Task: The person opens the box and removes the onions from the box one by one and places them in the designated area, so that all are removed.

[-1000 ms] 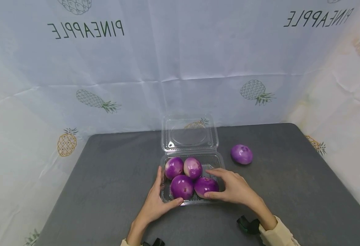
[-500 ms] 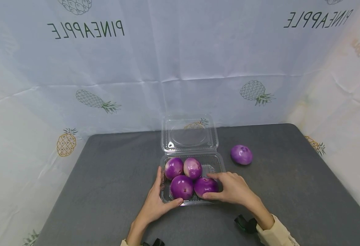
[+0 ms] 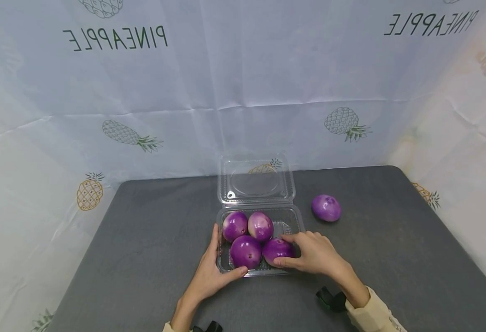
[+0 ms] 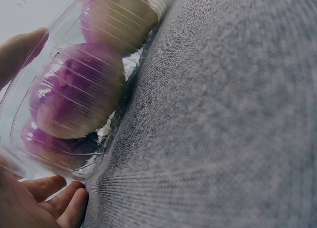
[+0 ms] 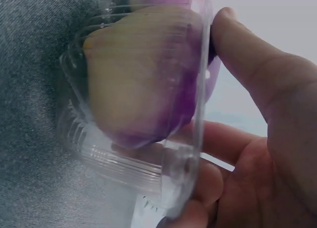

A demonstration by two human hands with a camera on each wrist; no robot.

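A clear plastic clamshell container (image 3: 294, 216) lies with its lid (image 3: 253, 196) raised behind it. Several glossy purple onions sit in its base, two at the back and two in front. My left hand (image 3: 211, 275) holds the container's front-left corner, thumb at the front rim and fingers along the left side. At the front right, my right hand (image 3: 315, 253) grips an onion (image 3: 277, 250) between thumb and fingers. This onion's pale underside shows through the plastic in the right wrist view. Beside it is the front-left onion (image 3: 245, 252).
One more purple onion (image 3: 326, 208) lies on the dark grey table (image 3: 160, 230), right of the container. A white cloth (image 3: 243, 69) printed with pineapples hangs behind the table and at both sides.
My right index finger has drawn in slightly closer to the front-right onion. The left hand, the container and the loose onion hold their places.
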